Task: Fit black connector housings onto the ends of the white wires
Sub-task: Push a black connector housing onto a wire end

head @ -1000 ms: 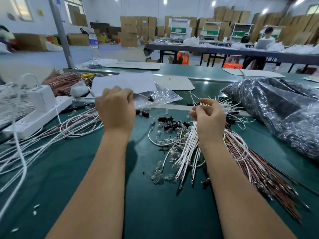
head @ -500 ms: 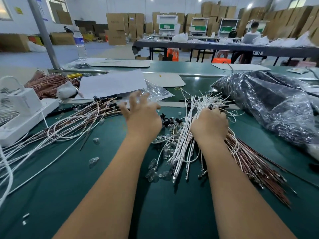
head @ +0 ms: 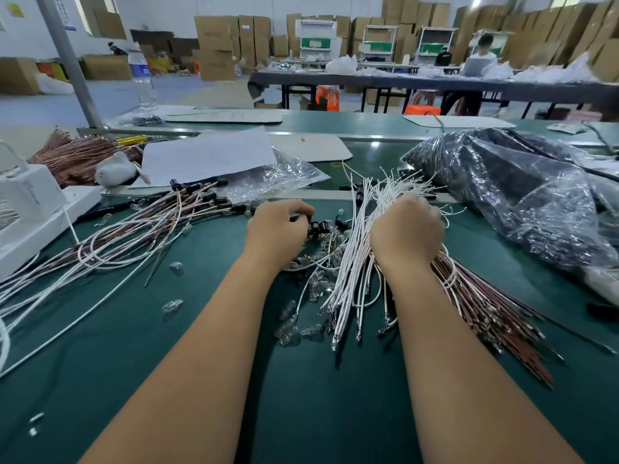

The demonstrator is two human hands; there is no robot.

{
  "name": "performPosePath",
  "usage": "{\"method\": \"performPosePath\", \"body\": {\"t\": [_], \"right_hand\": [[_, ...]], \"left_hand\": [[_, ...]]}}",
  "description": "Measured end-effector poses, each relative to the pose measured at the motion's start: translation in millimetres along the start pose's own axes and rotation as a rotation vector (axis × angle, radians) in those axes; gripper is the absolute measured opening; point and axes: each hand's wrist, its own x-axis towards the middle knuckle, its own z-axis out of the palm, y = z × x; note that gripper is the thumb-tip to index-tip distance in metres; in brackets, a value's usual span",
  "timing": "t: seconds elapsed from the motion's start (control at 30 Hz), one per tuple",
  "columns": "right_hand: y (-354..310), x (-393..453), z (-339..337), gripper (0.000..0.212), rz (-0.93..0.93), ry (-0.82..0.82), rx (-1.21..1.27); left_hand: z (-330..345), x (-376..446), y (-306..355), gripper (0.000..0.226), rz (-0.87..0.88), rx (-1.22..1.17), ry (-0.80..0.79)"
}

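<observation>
Head view, only one I've got. Left hand (head: 278,229) is down on the bench (head: 167,346) at the loose pile of black connector housings (head: 320,226), fingers curled over the nearest ones. It looks like a pinch on one housing, but the fingertips are hidden, so I can't tell if it actually has one. Right hand (head: 407,234) is clamped round the bundle of white wires (head: 355,262), stripped ends fanning out past the knuckles toward the far side, terminal ends lying toward me. Hands are apart, the housings between them.

Finished leads with housings already on (head: 197,192) sit well left, beside the white box (head: 26,195). A clear bag of dark parts (head: 502,195) lies right.

My read: pick-a-housing step. Next move needs one housing isolated and turned opening-first, one wire end singled out of the bundle, then the two brought together and pushed home.
</observation>
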Motion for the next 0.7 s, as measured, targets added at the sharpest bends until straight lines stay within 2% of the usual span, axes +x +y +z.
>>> {"method": "performPosePath", "body": {"t": [0.1, 0.17, 0.3, 0.37, 0.43, 0.53, 0.6, 0.7], "right_hand": [[-3.4, 0.8, 3.8, 0.012, -0.114, 0.189, 0.033], [-7.3, -1.3, 4.8, 0.01, -0.207, 0.254, 0.124], [-21.2, -15.1, 3.6, 0.007, -0.432, 0.172, 0.349], [-29.3, -23.5, 2.4, 0.008, -0.57, 0.12, 0.399], [-34.8, -27.8, 1.9, 0.007, -0.636, 0.093, 0.431], [-35.3, -25.1, 1.2, 0.008, -0.632, 0.227, 0.36], [-31.6, -19.2, -1.0, 0.014, -0.569, 0.335, 0.316], [-18.3, -7.3, -2.3, 0.015, -0.434, 0.412, 0.257]], "left_hand": [[-1.3, 0.4, 1.0, 0.04, 0.1, -0.017, 0.071], [-2.4, 0.9, 3.0, 0.049, 0.181, 0.013, 0.116], [-0.1, -1.3, 9.9, 0.057, 0.347, 0.085, 0.041], [3.1, -1.3, 11.4, 0.053, 0.401, 0.079, 0.007], [3.5, -0.5, 13.1, 0.039, 0.419, 0.07, 0.096], [-1.8, -1.0, 13.0, 0.025, 0.35, 0.198, 0.318], [-8.3, -0.2, 8.1, 0.024, 0.311, 0.268, 0.325], [-17.9, 1.5, -4.7, 0.024, 0.301, 0.296, 0.268]]}}
